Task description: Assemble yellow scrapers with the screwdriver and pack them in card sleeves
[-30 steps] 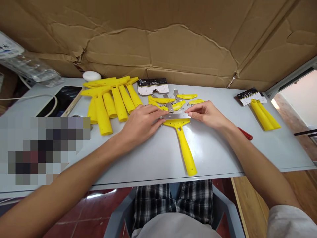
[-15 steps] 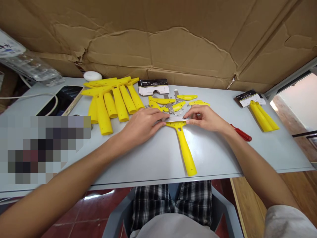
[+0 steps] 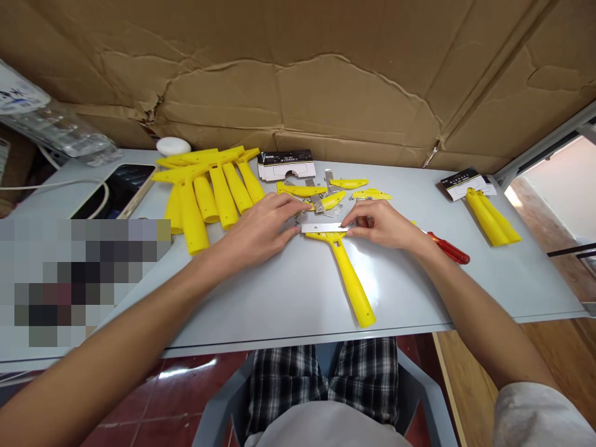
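Observation:
A flat metal scraper blade [image 3: 321, 228] lies along the head of a yellow scraper handle [image 3: 351, 279], whose grip points toward the table's front edge. My right hand [image 3: 379, 223] pinches the blade's right end between thumb and fingers. Just off its left end is my left hand [image 3: 267, 226], thumb and forefinger apart with nothing visible between them. Beyond the blade lie loose yellow cover pieces [image 3: 348, 184], small metal clips [image 3: 318, 203] and scattered screws.
Several yellow scraper handles [image 3: 193, 214] are piled at left, by a phone [image 3: 112, 189] and a white oval object [image 3: 173, 146]. A black-and-white package card [image 3: 286, 165] stands behind. To the right are a red screwdriver [image 3: 447, 248] and carded yellow handles [image 3: 492, 217].
My left hand has let go of the blade and drawn slightly left. More of the blade shows, and the handle's grip has swung a little to the right.

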### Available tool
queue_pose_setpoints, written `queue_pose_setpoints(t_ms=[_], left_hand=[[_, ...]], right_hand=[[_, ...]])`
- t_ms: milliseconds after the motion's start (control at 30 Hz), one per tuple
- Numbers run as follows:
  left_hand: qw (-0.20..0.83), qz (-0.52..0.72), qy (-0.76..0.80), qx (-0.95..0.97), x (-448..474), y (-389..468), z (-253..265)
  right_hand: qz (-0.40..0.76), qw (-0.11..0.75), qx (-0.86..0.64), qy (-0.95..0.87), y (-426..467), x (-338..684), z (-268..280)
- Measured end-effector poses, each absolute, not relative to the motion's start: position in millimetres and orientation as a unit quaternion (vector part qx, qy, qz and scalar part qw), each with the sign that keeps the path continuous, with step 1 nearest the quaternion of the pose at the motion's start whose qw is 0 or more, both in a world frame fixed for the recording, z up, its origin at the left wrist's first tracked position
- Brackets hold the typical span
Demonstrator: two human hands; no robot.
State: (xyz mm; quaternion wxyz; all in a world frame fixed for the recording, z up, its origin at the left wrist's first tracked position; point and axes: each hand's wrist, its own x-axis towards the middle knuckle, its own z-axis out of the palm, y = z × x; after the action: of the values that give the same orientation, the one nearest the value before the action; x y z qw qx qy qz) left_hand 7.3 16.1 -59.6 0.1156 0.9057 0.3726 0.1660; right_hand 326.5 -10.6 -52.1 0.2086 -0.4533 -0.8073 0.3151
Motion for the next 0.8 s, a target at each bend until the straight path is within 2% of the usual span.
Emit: queue_pose_setpoints(t_ms=[133,367,800], left_hand=[[0.071,0.199,0.404,0.890,9,14,-57],[0.107,0.204,0.306,0.924,16,7,-53],[0.108,0.183,0.297,0.931,17,10,-65]], right_hand=[[0.316,0.212,-0.451,-0.807,-10,327,-52],[0.317,0.208,-0.453,-0.807,-9,329,-52],[0.288,0.208,-0.437,-0.826,-13,330,-49]])
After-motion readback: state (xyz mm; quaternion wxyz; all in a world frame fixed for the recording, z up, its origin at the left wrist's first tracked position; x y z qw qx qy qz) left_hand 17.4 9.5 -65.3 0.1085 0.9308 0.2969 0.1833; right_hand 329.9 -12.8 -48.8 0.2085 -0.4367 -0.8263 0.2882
